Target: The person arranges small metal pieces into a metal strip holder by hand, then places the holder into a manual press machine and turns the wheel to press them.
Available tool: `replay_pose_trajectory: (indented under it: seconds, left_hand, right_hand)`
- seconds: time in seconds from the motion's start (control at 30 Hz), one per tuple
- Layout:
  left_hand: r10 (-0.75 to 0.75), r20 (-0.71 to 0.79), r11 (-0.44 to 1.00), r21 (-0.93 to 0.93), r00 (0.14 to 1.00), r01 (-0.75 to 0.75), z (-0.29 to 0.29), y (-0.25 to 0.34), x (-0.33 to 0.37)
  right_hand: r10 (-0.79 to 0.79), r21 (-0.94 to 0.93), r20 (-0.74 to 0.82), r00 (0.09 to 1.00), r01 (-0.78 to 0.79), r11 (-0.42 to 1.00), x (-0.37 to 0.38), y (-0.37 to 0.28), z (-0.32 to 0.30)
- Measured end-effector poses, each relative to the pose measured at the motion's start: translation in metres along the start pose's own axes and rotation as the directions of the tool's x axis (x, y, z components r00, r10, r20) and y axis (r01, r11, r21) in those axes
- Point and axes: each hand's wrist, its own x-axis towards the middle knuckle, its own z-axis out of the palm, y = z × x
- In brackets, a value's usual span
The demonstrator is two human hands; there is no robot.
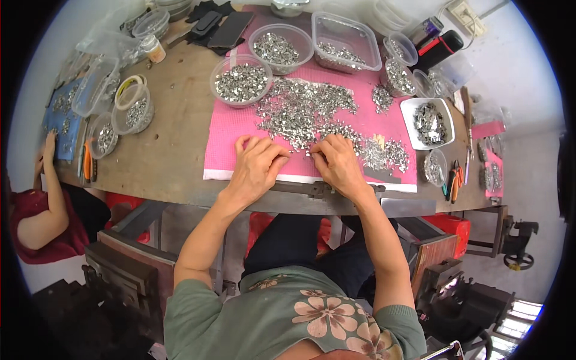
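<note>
My left hand (257,164) is at the near edge of a pink mat (225,141), thumb and forefinger pinched together. Whatever sits in that pinch is too small to name. Opposite it, my right hand (338,163) is curled with its fingertips pinched, and what it holds cannot be made out either. Between and beyond both hands spreads a heap of small shiny metal pieces (300,111). To the right of my right hand lie a cluster of thin metal pins (373,155) and another small pile of metal pieces (396,155).
Clear tubs (241,81) of metal pieces stand behind the heap, with a white dish (428,123) to the right. Pliers (456,185) lie at the right edge. A phone (231,30) and a black flask (441,49) are farther back. At left, another person's arm (53,198) reaches a blue mat.
</note>
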Motion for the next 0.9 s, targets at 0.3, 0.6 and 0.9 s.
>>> replay_pose_trajectory:
  seconds: [0.3, 0.6, 0.9]
  left_hand:
    - [-0.012, -0.086, 1.000, 0.021, 0.996, 0.014, 0.002, -0.002, 0.001]
    - [0.002, -0.104, 0.981, 0.196, 0.995, 0.019, 0.011, 0.008, -0.006]
    - [-0.047, -0.087, 0.985, 0.162, 0.995, 0.060, 0.007, 0.014, -0.014]
  right_hand:
    - [0.009, 0.015, -0.015, 1.000, -0.009, 1.000, 0.000, -0.006, -0.001]
    - [-0.006, 0.043, -0.071, 0.997, 0.009, 0.999, -0.016, -0.003, -0.012]
    - [0.026, 0.152, -0.062, 0.998, -0.017, 0.988, -0.078, -0.001, -0.040]
